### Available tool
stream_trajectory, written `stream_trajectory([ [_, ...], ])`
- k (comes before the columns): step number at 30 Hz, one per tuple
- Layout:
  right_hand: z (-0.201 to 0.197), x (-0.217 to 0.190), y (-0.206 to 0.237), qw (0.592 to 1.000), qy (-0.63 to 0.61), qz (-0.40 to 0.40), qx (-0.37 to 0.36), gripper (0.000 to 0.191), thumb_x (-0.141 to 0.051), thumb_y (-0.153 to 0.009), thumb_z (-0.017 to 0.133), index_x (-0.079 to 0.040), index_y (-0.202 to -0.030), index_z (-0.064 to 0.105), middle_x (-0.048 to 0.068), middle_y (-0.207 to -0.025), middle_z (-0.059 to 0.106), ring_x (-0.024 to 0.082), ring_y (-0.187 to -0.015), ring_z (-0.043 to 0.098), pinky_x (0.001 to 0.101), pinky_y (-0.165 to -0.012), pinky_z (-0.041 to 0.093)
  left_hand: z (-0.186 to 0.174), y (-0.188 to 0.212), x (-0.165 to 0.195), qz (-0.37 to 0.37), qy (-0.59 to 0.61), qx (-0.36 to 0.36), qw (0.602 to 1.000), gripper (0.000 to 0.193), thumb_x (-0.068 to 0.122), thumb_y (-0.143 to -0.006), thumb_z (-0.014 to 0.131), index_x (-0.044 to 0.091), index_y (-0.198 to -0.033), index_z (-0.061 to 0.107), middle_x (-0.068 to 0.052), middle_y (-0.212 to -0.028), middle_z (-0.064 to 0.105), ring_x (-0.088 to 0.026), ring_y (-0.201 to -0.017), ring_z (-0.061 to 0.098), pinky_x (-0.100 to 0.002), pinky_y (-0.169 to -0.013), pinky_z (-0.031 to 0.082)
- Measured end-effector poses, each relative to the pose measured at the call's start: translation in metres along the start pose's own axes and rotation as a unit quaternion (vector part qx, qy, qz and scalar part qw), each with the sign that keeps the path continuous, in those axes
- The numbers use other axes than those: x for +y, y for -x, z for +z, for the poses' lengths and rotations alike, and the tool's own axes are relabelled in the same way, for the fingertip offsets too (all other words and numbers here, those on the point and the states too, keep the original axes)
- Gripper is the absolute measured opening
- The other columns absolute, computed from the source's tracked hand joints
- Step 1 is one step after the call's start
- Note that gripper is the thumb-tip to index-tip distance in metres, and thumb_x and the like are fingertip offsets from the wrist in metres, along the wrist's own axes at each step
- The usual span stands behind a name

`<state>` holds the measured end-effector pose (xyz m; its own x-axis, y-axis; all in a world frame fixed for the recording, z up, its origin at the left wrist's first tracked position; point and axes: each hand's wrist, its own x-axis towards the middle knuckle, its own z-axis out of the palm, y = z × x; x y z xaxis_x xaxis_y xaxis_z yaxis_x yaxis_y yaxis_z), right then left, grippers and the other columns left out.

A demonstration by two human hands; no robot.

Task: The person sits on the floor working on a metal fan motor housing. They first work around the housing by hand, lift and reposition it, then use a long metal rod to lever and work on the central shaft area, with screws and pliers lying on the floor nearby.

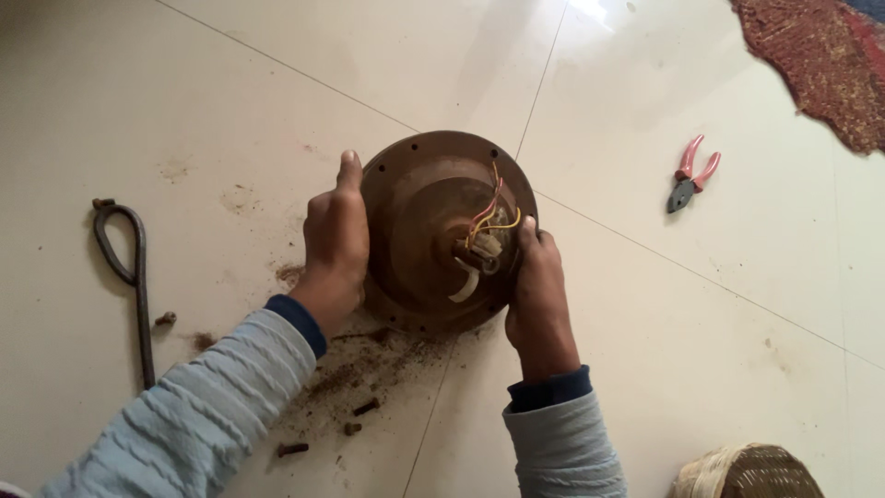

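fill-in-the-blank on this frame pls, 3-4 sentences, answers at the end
1. Both the left hand and the right hand grip a rusty round ____ housing with wires at its centre.
2. The pliers on the floor have ____ handles.
3. The looped metal rod lies on the person's ____ side.
4. The loose rusty bolts lie on the tiled ____.

Answers: motor; pink; left; floor
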<state>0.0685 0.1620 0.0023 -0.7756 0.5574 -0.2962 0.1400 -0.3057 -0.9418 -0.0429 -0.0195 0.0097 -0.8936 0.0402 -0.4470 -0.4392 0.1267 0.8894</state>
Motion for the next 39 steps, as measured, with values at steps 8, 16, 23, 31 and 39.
stream_trajectory([
  [8,-0.004,0.001,0.0,0.996,0.085,0.015,0.009,0.049,-0.043,-0.104,0.043,-0.002,-0.125,0.056,0.011,-0.118,0.068,0.016,-0.106,0.064,0.0318,-0.093,0.054,-0.003,0.009,0.013,-0.02,-0.083,-0.029,0.996,0.079,0.078,-0.091,0.038,0.007,-0.056,0.046,-0.007,-0.067,0.055,-0.019,-0.068,0.052,-0.043,-0.063,0.047],
  [16,-0.009,0.002,-0.001,0.984,0.178,-0.007,0.009,0.054,-0.049,-0.108,0.05,0.004,-0.119,0.056,0.008,-0.097,0.052,0.014,-0.088,0.046,0.029,-0.078,0.044,-0.018,-0.003,0.014,-0.01,-0.201,-0.057,0.978,0.086,0.086,-0.087,0.033,0.008,-0.056,0.049,-0.012,-0.066,0.059,-0.025,-0.068,0.058,-0.047,-0.066,0.05],
  [23,0.001,-0.006,-0.001,0.949,0.312,0.03,0.044,0.054,-0.046,-0.101,0.051,0.004,-0.123,0.051,0.011,-0.102,0.064,0.016,-0.091,0.058,0.0315,-0.078,0.052,-0.017,-0.023,-0.011,0.042,-0.37,-0.05,0.927,0.113,0.083,-0.09,0.001,0.0,-0.074,0.076,-0.029,-0.086,0.073,-0.041,-0.093,0.071,-0.053,-0.09,0.055],
  [31,-0.006,-0.033,0.008,0.926,0.374,0.05,-0.01,0.055,-0.046,-0.102,0.053,0.004,-0.121,0.065,0.017,-0.097,0.067,0.021,-0.081,0.059,0.0349,-0.072,0.05,-0.024,-0.027,-0.006,0.056,-0.38,-0.046,0.922,0.111,0.085,-0.091,0.003,0.001,-0.105,0.075,-0.033,-0.11,0.067,-0.049,-0.114,0.06,-0.056,-0.105,0.045],
  [39,-0.06,-0.047,0.009,0.929,0.352,-0.015,0.117,0.056,-0.041,-0.094,0.062,0.003,-0.13,0.061,0.014,-0.111,0.072,0.019,-0.093,0.071,0.0326,-0.079,0.057,-0.011,0.019,0.038,0.31,-0.39,-0.035,0.866,0.081,0.072,-0.098,0.039,0.002,-0.13,0.065,-0.023,-0.116,0.062,-0.038,-0.102,0.067,-0.049,-0.085,0.058],
])
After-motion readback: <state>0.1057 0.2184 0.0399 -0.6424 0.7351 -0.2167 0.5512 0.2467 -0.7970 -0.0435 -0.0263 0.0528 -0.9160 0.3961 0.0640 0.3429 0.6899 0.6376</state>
